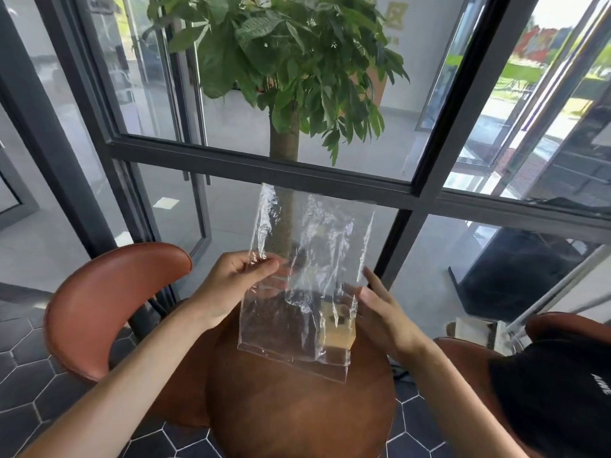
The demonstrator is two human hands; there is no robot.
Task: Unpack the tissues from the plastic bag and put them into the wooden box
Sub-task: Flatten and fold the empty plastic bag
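Gripping 1 clear plastic bag (305, 279): left hand (231, 285) pinching, right hand (380, 312) flat, released.

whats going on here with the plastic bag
A person holds a clear plastic bag up over a round wooden table. The left hand pinches the bag's left edge; the right hand rests with open fingers against its right side. The bag looks empty, with no tissues visible. A light wooden box shows through the bag on the table behind it; its contents cannot be told. A potted tree stands by the window.
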